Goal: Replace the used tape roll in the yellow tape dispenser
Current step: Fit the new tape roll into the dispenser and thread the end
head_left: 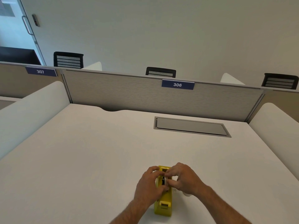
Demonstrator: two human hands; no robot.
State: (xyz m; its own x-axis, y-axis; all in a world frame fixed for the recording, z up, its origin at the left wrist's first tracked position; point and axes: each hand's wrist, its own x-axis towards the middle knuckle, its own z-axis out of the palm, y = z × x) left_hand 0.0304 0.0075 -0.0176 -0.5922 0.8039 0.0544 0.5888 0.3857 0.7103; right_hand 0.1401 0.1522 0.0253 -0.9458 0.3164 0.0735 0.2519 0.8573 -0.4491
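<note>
Both hands on yellow tape dispenser (163, 202), desk (80, 151).
Left hand (149, 186) grips body; right hand (181, 179) pinches roll (165, 181). Dispenser likely heavy, stiff; roll light.

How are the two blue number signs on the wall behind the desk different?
The nearer sign reads 306, while the far sign reads 307. The 306 sign hangs over this desk, right of middle; the 307 sign hangs to the left, past the post between the panels, over the next desk. The 306 sign looks bigger in the picture. Both are dark blue with white numbers, fixed near the divider's top edge.
</note>
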